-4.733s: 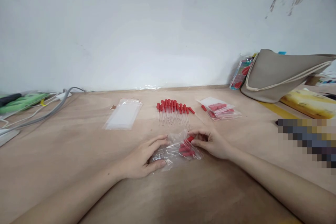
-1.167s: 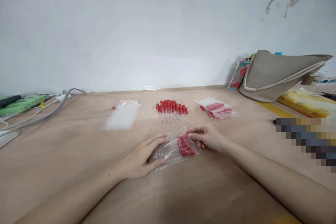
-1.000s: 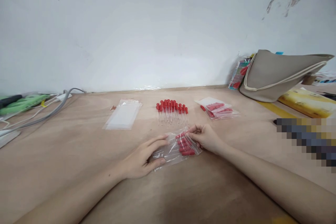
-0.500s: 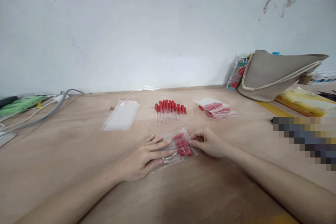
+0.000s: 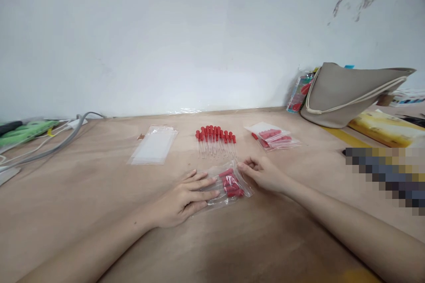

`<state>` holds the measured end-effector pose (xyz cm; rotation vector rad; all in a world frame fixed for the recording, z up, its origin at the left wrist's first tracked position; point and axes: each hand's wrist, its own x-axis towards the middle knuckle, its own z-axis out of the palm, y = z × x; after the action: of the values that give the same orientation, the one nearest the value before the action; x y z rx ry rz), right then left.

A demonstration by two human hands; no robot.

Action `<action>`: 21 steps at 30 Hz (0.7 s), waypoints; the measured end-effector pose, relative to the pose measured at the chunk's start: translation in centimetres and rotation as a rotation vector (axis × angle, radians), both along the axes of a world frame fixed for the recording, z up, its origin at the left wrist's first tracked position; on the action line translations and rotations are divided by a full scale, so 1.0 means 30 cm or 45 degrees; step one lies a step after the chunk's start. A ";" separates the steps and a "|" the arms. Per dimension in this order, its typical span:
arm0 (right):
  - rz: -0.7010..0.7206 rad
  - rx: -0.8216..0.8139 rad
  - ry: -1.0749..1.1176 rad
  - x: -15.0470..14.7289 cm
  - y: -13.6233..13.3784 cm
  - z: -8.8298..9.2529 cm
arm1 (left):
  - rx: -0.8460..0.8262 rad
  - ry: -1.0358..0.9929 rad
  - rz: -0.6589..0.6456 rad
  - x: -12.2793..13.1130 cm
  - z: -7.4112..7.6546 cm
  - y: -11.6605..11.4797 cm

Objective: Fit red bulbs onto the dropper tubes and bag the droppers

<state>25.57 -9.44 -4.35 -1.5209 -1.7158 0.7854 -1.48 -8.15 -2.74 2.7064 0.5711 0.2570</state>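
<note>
A clear zip bag (image 5: 215,201) lies flat on the table with several red-bulbed droppers (image 5: 232,184) inside, their bulbs toward its right end. My left hand (image 5: 181,199) rests on the bag's left part, fingers stretched out and pressing it down. At the far right corner of the bag, thumb and fingers of my right hand (image 5: 262,173) are closed on the zip edge. Just beyond the bag, a row of loose droppers (image 5: 215,135) with red bulbs and thin clear stems points toward me.
A stack of flat zip bags (image 5: 154,145) lies at the left. Filled bags (image 5: 274,137) with red-bulbed droppers are piled at the right. Cables (image 5: 71,135) run along the left side. A grey-beige bag (image 5: 348,95) and a yellow packet (image 5: 385,128) stand far right, before the wall.
My right hand has slid along the bag's zip edge, away from me toward the far corner. The bag's right end has shifted slightly; my left hand stays in place.
</note>
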 end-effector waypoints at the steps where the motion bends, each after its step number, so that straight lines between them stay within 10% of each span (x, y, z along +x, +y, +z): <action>1: 0.030 -0.076 0.027 -0.007 0.002 -0.003 | 0.017 0.027 -0.004 0.000 0.001 0.000; 6: 0.256 -0.448 0.251 -0.031 0.008 -0.006 | 0.105 0.113 -0.019 -0.001 0.001 -0.001; 13: -0.016 0.000 -0.062 -0.019 -0.017 -0.011 | 0.138 -0.001 -0.031 0.003 -0.006 -0.004; 21: 0.201 -0.356 0.350 -0.067 -0.032 0.022 | 0.046 -0.023 -0.063 0.007 -0.009 -0.003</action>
<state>23.54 -10.41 -3.69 -1.3865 -1.5809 1.2996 -1.26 -8.23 -3.00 2.7458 0.4986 0.2814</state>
